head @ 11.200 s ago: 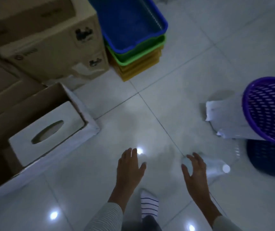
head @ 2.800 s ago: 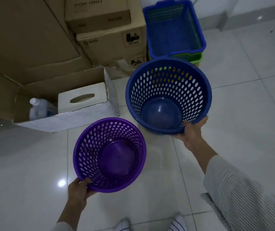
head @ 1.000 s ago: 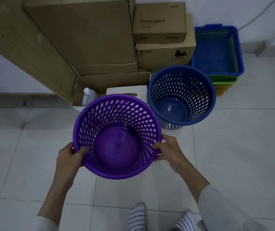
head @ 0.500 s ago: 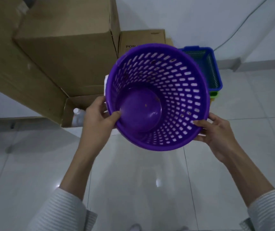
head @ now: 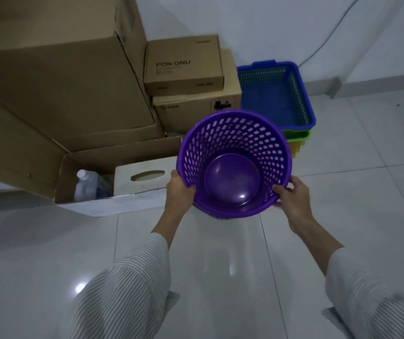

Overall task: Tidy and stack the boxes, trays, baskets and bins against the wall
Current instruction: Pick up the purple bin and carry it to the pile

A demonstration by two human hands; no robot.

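A round purple perforated basket (head: 234, 145) is upright in front of me, over the spot where the blue round basket stood. Only a thin dark blue edge (head: 216, 216) shows under its near rim, so the blue basket is almost wholly hidden. My left hand (head: 180, 189) grips the purple rim on the left, thumb inside. On the right, my right hand (head: 291, 194) grips the same rim. Behind, a blue rectangular tray (head: 301, 94) tops a green tray (head: 298, 136) and a yellow tray (head: 297, 148) by the wall.
Stacked cardboard boxes (head: 183, 67) stand against the wall at left and centre. An open carton (head: 122, 204) on the floor holds a plastic bottle (head: 86, 184) and a white tissue box (head: 142, 174). White tiled floor (head: 355, 192) stretches to the right and toward me.
The purple basket has come down from a raised, tilted position and moved to the right, now upright over the blue basket. Both hands still hold its rim.
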